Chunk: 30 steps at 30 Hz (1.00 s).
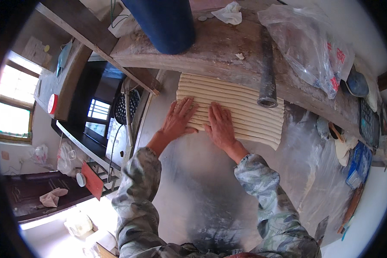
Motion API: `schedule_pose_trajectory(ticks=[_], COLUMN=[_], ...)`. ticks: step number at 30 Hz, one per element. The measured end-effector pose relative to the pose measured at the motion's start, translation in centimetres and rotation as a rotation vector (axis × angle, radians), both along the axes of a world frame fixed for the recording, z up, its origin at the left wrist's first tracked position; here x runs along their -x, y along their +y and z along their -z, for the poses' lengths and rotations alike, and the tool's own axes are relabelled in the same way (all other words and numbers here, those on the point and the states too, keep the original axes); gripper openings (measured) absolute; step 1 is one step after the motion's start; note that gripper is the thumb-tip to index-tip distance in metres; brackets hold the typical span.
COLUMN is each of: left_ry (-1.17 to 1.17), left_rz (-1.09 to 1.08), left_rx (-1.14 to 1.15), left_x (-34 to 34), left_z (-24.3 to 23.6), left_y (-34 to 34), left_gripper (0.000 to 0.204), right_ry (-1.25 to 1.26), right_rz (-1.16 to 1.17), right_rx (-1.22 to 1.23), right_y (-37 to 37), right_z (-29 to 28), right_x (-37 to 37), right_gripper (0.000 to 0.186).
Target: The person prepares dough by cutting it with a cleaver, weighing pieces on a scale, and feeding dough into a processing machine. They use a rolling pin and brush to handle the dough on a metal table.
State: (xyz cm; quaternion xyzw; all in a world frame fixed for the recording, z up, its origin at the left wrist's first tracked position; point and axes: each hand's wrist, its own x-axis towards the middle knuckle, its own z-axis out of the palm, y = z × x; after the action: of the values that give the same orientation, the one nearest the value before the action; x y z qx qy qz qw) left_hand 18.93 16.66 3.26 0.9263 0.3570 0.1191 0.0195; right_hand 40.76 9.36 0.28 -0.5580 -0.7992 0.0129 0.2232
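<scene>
Long pale ropes of dough (249, 107) lie side by side, pressed close together in a sheet at the far part of the smooth grey worktable (185, 176). My left hand (175, 119) rests at the sheet's near left corner, its fingers stretched over the ropes and the thumb pointing right. A short gap to the right, my right hand (222, 127) lies on the near edge of the same ropes, fingers extended forward. Both palms face down, and neither hand grasps anything. The far edge of the dough runs up to a thick wooden shelf (219, 58), which may hide part of it.
On the shelf stand a blue bucket (161, 26) and a clear plastic bag (294, 38). A dark pipe (268, 73) juts past its edge, over the dough. Clear plastic sheeting (305, 159) covers the table's right side, near a blue box (359, 164). A wooden beam (94, 47) slants at left.
</scene>
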Motion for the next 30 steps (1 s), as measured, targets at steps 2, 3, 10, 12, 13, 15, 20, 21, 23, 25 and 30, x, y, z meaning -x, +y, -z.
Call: schedule_pose_trajectory(ticks=[2,3,10,12,13,15,20,21,23,25,30], left_ry=[-0.042,-0.047,0.114,0.120,0.120,0.076,-0.009,-0.002,0.008,-0.060,-0.349], left_rz=[0.002,-0.018,-0.113,-0.097,-0.087,-0.055,-0.083,-0.128,-0.216,-0.251,-0.307], left_rx=[0.022,0.025,0.051,0.020,0.001,0.008,0.012,0.043,0.109,0.153,0.243], left_x=[-0.3,0.9,1.4,2.8,2.7,3.2,4.0,4.4,5.0,5.8,5.5], left_z=[0.8,1.0,0.1,0.1,0.2,0.0,0.3,0.5,1.2,2.4,5.3], left_y=[0.7,1.1,0.6,0.8,1.0,1.3,1.1,0.9,0.4,0.2,-3.7], left_gripper=[0.107,0.109,0.122,0.123,0.122,0.122,0.118,0.118,0.116,0.114,0.101], right_ry=[-0.064,-0.052,-0.142,-0.137,-0.176,-0.194,-0.155,-0.140,-0.112,-0.080,0.395], right_rz=[0.084,0.065,-0.008,0.071,0.086,0.092,0.092,0.104,0.127,0.141,0.421], right_rx=[0.004,0.041,0.085,0.125,0.104,0.063,0.105,0.116,0.128,0.129,0.052], right_y=[0.5,0.5,-3.5,-5.9,-7.3,-9.1,-11.2,-11.6,-12.3,-12.6,-15.2], right_z=[-0.6,-1.0,-1.8,-1.6,-1.4,-2.0,-2.2,-2.3,-2.2,-1.8,0.6], right_x=[0.6,1.3,-8.5,-13.5,-16.2,-20.4,-24.7,-25.0,-25.7,-25.8,-21.6], right_gripper=[0.072,0.071,0.078,0.083,0.084,0.084,0.081,0.081,0.081,0.083,0.074])
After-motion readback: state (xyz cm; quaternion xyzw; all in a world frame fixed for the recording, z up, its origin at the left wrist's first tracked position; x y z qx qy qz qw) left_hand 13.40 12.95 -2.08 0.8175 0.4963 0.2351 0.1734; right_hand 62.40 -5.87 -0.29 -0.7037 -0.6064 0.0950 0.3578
